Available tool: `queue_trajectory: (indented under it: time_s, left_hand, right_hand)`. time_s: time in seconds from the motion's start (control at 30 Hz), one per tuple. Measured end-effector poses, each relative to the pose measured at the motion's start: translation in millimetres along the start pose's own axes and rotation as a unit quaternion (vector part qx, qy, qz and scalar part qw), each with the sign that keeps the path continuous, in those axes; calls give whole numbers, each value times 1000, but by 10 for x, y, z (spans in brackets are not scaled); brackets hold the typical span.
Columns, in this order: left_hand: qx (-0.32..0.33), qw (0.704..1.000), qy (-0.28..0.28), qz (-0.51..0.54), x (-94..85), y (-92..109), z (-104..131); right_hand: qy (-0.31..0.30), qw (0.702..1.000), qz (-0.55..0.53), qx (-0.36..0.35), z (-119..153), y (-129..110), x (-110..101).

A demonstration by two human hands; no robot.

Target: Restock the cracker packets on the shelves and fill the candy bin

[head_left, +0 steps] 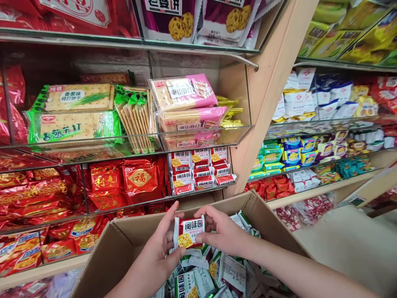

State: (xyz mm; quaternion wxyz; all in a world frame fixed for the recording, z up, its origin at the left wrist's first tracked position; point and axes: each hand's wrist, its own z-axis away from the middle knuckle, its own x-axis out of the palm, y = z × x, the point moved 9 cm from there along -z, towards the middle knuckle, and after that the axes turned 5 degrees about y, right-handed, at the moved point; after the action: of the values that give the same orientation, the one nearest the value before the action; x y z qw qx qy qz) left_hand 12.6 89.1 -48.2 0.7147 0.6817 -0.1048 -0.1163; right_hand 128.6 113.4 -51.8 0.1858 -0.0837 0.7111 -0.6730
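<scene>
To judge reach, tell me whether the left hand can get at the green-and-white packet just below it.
Probably yes: the packet lies largely uncovered in the open box, though the left hand is up beside the red packet.

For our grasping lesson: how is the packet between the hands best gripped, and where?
Probably pinch the packet by its right end, thumb in front, from the right, like the right hand: its front faces the camera, ends sideways.

Room opens over the carton (127, 227) toward the stacked packs (203, 182), but a glass shelf (237, 133) blocks them from above.
</scene>
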Motion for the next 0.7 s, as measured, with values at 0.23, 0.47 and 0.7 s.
queue_trajectory:
  time_s: [0.23,0.47,0.7]
  left_hand:
    - [141,966,88,-199,-241,257,-9]
    - [308,837,92,-442,-68,958,-164]
    - [355,696,97,-617,270,1182,-770]
  right_hand:
    - [125,947,194,-222,76,-747,-428]
    - [283,823,347,-349,-184,-1233,-998]
    - [272,827,392,-298,-690,-1130,-1015]
